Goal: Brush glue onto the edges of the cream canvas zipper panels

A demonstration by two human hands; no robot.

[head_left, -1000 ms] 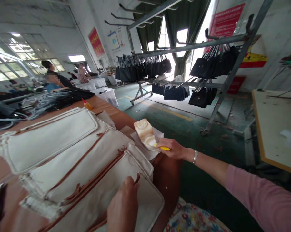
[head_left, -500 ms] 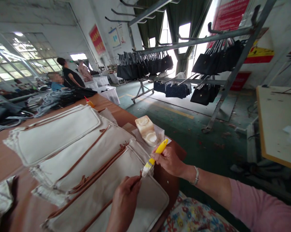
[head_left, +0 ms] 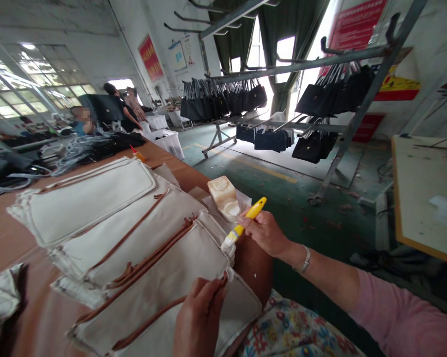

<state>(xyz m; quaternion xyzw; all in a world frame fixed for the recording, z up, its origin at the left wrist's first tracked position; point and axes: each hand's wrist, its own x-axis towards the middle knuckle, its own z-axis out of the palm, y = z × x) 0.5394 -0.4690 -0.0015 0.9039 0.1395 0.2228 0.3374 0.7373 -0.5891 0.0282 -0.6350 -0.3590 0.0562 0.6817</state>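
Note:
My right hand [head_left: 267, 234] grips a brush by its yellow handle [head_left: 256, 208]. The brush's white-coated bristles [head_left: 228, 242] hang over the right end of the nearest pale fabric panels [head_left: 171, 263]. Lower down, my left hand [head_left: 199, 315] pinches the end of a thin brown strip [head_left: 145, 320] that runs across the front panel. A little white paste shows near those fingertips. Just beyond the brush sits a stained, cream-coloured block-shaped container [head_left: 219, 191] with white paste in its near end. More brown strips [head_left: 160, 248] lie along the panel edges.
Stacked pale panels [head_left: 93, 198] cover much of the brown table [head_left: 194, 173]. A small red-tipped bottle [head_left: 137, 153] stands at its far edge. Beyond are a metal rack [head_left: 335, 166] with dark bags, and people at the left. Another table [head_left: 427, 188] is on the right.
The brush has lifted off the strip's end and moved up and right, toward the container. My left hand has shifted slightly right, still pinching the strip. A dark panel now shows near the people behind.

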